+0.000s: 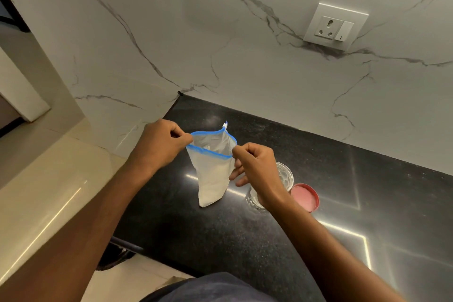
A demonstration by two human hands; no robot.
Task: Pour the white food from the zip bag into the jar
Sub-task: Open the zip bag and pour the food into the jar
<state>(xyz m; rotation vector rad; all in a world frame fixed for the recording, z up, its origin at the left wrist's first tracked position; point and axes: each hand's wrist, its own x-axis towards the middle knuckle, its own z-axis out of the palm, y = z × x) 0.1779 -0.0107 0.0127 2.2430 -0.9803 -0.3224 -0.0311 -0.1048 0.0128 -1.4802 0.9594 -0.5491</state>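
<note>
Black speckled worktop point(245, 240) met marble wall point(220, 32); left hand point(159, 144) and right hand point(257, 169) each pinched the zip bag point(213, 174) mouth apart, jar point(285, 175) seemingly open behind.

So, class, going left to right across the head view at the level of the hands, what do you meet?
Left hand → zip bag, its top pulled open → right hand → clear jar → red lid lying on the black counter.

Single head-worn wide-angle view, tilted downward and forward, close above black counter point(220, 240), facing marble wall point(245, 44)
</note>
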